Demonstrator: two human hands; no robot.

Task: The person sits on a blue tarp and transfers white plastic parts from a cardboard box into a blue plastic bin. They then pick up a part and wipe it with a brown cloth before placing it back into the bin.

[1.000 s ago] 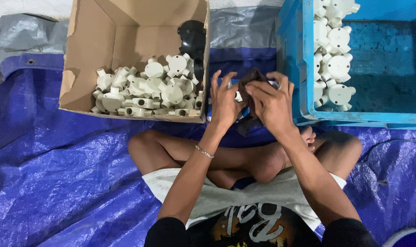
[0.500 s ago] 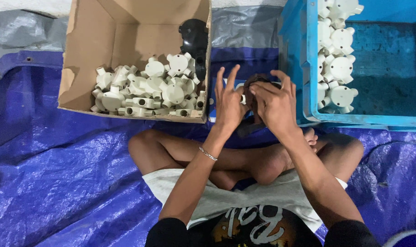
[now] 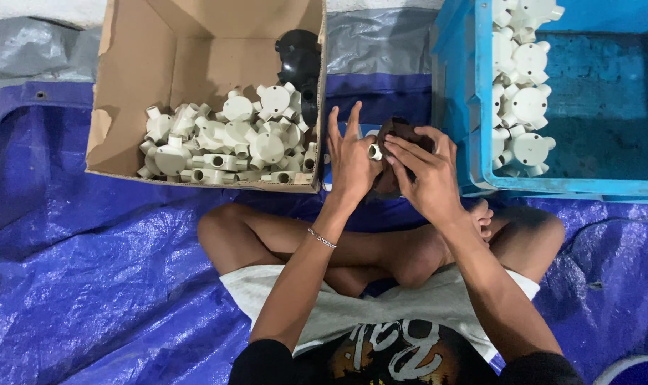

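Together hands (image 3: pixel 391 167) grip round white plastic fitting (image 3: pixel 374 151).

At the centre, the left hand (image 3: pixel 352 160) and right hand (image 3: pixel 420 175) meet around a white round fitting (image 3: pixel 375 151) and a dark cover (image 3: pixel 402 132); the left fingers splay upward. At ten o'clock a cardboard box (image 3: pixel 124 93) holds white fittings (image 3: pixel 224 142). At two o'clock a blue crate (image 3: pixel 481 107) holds more. Blue tarpaulin (image 3: pixel 88 285) lies beneath.
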